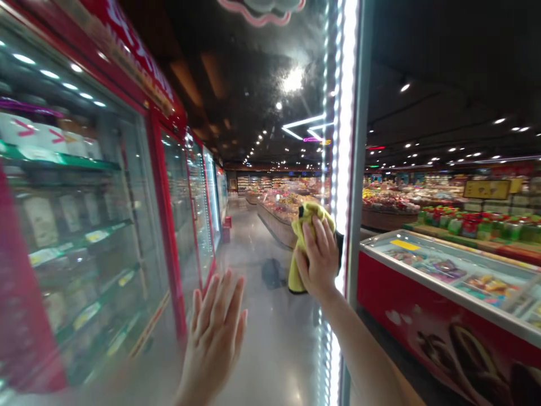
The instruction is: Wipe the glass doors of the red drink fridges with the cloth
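Observation:
My right hand (320, 256) presses a crumpled yellow cloth (299, 265) with dark edging against a see-through glass pane (291, 84). The cloth sits close to the bright LED strip (347, 101) that runs up the pane's right edge. Lower and to the left, my left hand (217, 332) is raised with its fingers stretched out and its back towards me. Nothing is in it. Whether its palm touches the glass, I cannot tell. Lights and a faint cloudy patch show on the upper glass.
On the left stands a red-framed glass-door fridge (164, 225) with bottles on its shelves, with more fridges behind it. A red chest freezer (393, 304) with packaged goods is on the right. Beyond the glass, a grey floor aisle (245, 225) runs past produce displays (274, 208).

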Tool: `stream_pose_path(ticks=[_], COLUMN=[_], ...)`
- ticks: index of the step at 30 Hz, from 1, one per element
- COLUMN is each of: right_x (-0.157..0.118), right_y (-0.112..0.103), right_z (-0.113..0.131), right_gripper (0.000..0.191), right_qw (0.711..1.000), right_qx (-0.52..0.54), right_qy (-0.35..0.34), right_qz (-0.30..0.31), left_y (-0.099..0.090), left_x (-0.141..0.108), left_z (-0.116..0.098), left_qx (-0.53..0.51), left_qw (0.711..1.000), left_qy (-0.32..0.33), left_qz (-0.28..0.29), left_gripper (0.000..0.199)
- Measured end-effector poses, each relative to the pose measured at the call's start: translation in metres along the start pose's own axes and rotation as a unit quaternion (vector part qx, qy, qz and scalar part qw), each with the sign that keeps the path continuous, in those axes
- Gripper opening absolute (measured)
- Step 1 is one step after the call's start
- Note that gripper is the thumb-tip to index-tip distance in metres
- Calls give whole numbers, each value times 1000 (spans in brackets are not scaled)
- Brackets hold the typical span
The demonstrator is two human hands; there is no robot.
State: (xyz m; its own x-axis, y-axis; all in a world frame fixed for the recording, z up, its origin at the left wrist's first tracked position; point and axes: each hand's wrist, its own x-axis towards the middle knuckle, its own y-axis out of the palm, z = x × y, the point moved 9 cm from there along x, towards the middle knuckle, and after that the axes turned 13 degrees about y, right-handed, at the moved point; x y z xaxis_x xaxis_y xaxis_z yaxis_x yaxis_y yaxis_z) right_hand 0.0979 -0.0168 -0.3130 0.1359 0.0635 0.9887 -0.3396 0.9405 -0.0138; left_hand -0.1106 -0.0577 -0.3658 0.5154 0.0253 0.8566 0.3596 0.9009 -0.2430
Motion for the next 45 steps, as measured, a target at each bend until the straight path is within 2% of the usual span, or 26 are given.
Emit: stream_pose_path(ticks=[2, 4, 6, 10, 12, 14, 16, 18, 20, 23, 25, 26, 28, 31, 32, 34, 36, 39, 41, 42, 45], right_x=[-57, -96, -103, -64, -62, -85, -128, -169, -185, -160, -136, -128, -125, -158, -173, -196, -198, -172, -157, -154, -172], right_y=[0, -3, -6, 1, 9, 16, 19, 15, 12, 14, 22, 30, 46, 59, 58, 53, 48, 48, 57, 63, 77], right_z=[-5, -10, -14, -3, 14, 34, 48, 47, 33, 15, 27, 43, 84, 134, 139, 134, 117, 104, 121, 136, 188], right_gripper=[65, 66, 68, 70, 67, 61, 54, 52, 60, 69, 68, 67, 65, 56, 53, 50, 56, 66, 66, 64, 54], right_qw=[999, 997, 998, 999, 997, 999, 998, 995, 996, 997, 988, 986, 990, 993, 991, 989, 992, 995, 990, 990, 993], right_qx=[-19, -22, -9, 10, 5, 4, 14, 25, 17, 12, 18, 21, 32, 54, 59, 59, 47, 29, 29, 32, 45], right_qy=[-16, -44, -48, 38, 72, 52, -11, -61, -45, 80, 156, 166, 134, 24, -7, -37, -17, 86, 133, 132, 42], right_qz=[36, 57, 47, -13, -16, 14, 57, 80, 74, 20, -10, -7, 28, 100, 117, 131, 114, 51, 36, 44, 105], left_y=[1, 1, 0, -3, -3, -4, -8, -16, -27, -44, -51, -54, -58, -66, -69, -74, -78, -81, -80, -79, -78], left_x=[-8, -17, -27, -50, -63, -77, -91, -105, -118, -135, -142, -144, -147, -154, -157, -164, -171, -180, -185, -187, -196], left_z=[-2, -3, -4, -7, -11, -15, -17, -13, -2, 21, 34, 39, 47, 58, 62, 69, 77, 88, 93, 95, 102], left_qx=[12, 23, 33, 52, 63, 76, 87, 95, 106, 119, 119, 118, 115, 107, 102, 93, 89, 87, 83, 80, 71], left_qw=[1000, 999, 998, 991, 985, 981, 979, 976, 972, 963, 960, 959, 960, 961, 961, 962, 963, 964, 965, 965, 965], left_qy=[-8, -20, -40, -102, -124, -128, -123, -123, -138, -179, -196, -199, -199, -202, -202, -200, -198, -194, -193, -193, -192], left_qz=[13, 29, 43, 75, 99, 122, 140, 153, 161, 162, 162, 163, 162, 156, 156, 157, 159, 157, 156, 157, 167], left_gripper=[80, 80, 81, 81, 80, 80, 79, 79, 78, 79, 80, 81, 81, 81, 81, 81, 81, 82, 83, 83, 85])
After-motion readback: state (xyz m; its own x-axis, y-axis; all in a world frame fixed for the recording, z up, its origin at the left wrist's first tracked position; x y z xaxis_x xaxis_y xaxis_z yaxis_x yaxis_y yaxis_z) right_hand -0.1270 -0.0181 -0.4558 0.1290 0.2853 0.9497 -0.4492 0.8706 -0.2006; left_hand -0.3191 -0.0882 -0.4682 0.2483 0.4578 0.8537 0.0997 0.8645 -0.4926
